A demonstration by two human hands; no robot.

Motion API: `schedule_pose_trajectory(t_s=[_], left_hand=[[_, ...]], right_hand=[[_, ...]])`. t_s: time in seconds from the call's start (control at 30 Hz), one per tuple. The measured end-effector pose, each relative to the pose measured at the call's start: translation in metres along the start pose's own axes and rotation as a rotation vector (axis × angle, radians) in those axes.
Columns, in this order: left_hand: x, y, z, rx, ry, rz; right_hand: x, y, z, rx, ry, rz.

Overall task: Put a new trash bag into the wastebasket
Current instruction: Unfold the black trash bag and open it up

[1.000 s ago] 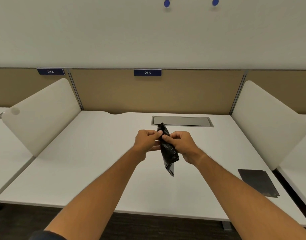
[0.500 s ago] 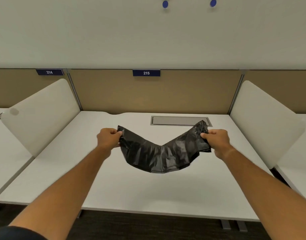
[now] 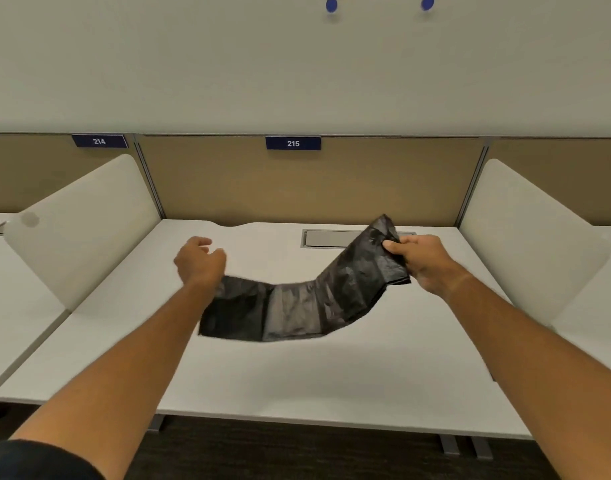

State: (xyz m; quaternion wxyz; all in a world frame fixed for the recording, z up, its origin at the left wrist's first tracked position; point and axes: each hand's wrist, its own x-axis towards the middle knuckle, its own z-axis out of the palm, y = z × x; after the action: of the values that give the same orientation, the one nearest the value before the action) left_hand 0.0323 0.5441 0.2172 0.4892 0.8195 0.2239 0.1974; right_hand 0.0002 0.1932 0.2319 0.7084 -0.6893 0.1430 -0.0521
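Note:
A black plastic trash bag point(image 3: 307, 306), partly unfolded into a long creased strip, hangs in the air over the white desk point(image 3: 297, 375). My right hand point(image 3: 418, 261) grips its right end at about the height of the desk's cable tray. The bag's left end droops free below my left wrist. My left hand point(image 3: 200, 261) is above that end with fingers loosely curled and holds nothing. No wastebasket is in view.
White side dividers stand at the left point(image 3: 79, 230) and right point(image 3: 525, 237) of the desk. A tan back panel with the label 215 point(image 3: 293, 143) closes the rear. A grey cable tray lid point(image 3: 326, 239) is set into the desk's back. Dark floor lies below the front edge.
The folded bag was pulled out wide between both hands. Since then my left hand has let go of the left end, which has dropped and swung down.

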Motion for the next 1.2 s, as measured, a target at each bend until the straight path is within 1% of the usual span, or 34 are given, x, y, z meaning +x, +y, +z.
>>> schedule_pose_trajectory(t_s=[0.07, 0.17, 0.23, 0.33, 0.4, 0.47, 0.63, 0.8, 0.9, 0.97, 1.0, 1.07, 1.13, 1.2], left_hand=[[-0.018, 0.020, 0.014, -0.104, -0.097, 0.077], [-0.050, 0.052, 0.034, -0.306, -0.418, 0.142], [-0.065, 0.069, 0.044, -0.360, -0.581, 0.141], [-0.075, 0.083, 0.050, -0.328, -0.684, 0.144], [-0.076, 0.085, 0.050, -0.327, -0.686, 0.144], [-0.074, 0.085, 0.049, -0.346, -0.679, 0.144], [-0.061, 0.083, 0.037, -0.275, -0.599, 0.209], [-0.036, 0.079, 0.014, -0.107, -0.513, 0.355], [-0.026, 0.079, 0.002, -0.048, -0.534, 0.400], [-0.022, 0.080, -0.005, 0.031, -0.613, 0.427], [-0.021, 0.081, -0.007, 0.094, -0.641, 0.436], [-0.023, 0.084, -0.008, 0.173, -0.629, 0.451], [-0.031, 0.088, -0.002, 0.152, -0.614, 0.479], [-0.043, 0.094, 0.008, 0.150, -0.639, 0.558]], right_hand=[[-0.006, -0.008, 0.023, 0.024, -0.101, -0.016], [-0.015, -0.015, 0.054, 0.001, -0.189, -0.065], [-0.021, -0.018, 0.067, -0.042, -0.241, -0.115], [-0.028, -0.021, 0.075, -0.094, -0.361, -0.142], [-0.030, -0.024, 0.073, -0.105, -0.432, -0.134], [-0.030, -0.026, 0.071, -0.107, -0.447, -0.136], [-0.026, -0.033, 0.058, -0.169, -0.301, -0.152], [-0.013, -0.049, 0.031, -0.372, -0.188, -0.285], [-0.007, -0.058, 0.021, -0.426, -0.133, -0.312], [-0.005, -0.062, 0.022, -0.440, -0.121, -0.344], [-0.006, -0.064, 0.025, -0.440, -0.126, -0.364], [-0.008, -0.068, 0.033, -0.456, -0.183, -0.392], [-0.012, -0.070, 0.044, -0.481, -0.271, -0.418], [-0.016, -0.071, 0.055, -0.466, -0.326, -0.446]])
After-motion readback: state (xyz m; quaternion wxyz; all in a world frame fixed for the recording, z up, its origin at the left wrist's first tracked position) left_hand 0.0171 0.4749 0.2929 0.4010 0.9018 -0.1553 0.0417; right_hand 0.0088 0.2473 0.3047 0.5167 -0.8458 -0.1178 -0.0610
